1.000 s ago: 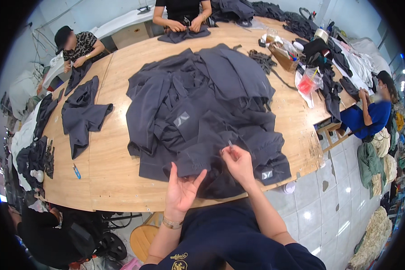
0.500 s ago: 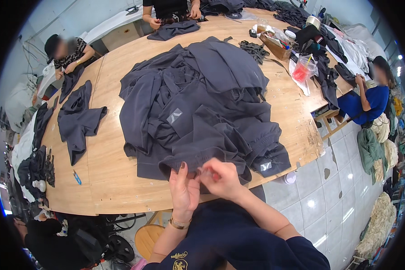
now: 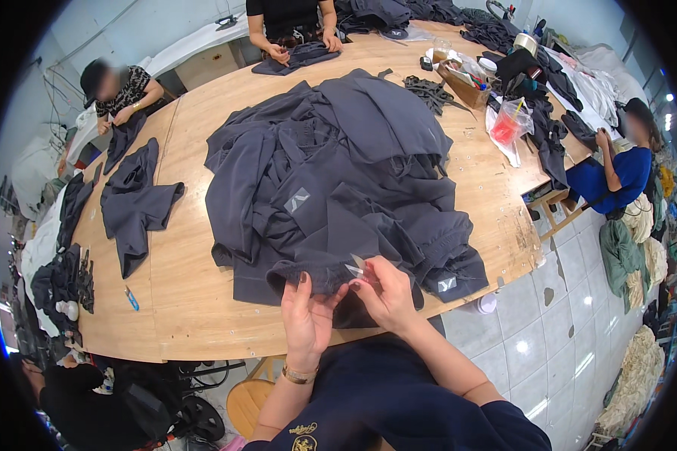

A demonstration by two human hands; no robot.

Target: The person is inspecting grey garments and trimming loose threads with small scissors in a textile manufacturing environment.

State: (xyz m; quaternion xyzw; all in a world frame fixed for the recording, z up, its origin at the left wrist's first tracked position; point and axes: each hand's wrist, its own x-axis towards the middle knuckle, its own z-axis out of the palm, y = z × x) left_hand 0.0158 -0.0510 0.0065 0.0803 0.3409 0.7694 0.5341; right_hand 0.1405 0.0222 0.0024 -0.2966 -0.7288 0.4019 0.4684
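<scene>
While L hand (image 3: 308, 319) pinches dk garment (image 3: 323, 276) btwn thumb & fingers, R hand (image 3: 388, 296)'s fingers clamp sm. pointed tool (image 3: 359, 262).

Garment (image 3: 322, 263): dark grey, rumpled; gathered edge raised, facing near side.
Snips (image 3: 356, 266): small, silver; pointed blades parted beside gathered edge.

Place: garment workshop;
Wooden table (image 3: 195, 316): co-workers (image 3: 620, 177) around it;
Dark garments (image 3: 338, 173): heaped on top;
Cream cloth (image 3: 630, 383): piled nearby

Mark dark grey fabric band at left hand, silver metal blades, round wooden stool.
Dark grey fabric band (image 3: 323, 279): head view, outer face.
Silver metal blades (image 3: 359, 262): head view, upper blade.
Round wooden stool (image 3: 245, 406): head view, seat.
</scene>
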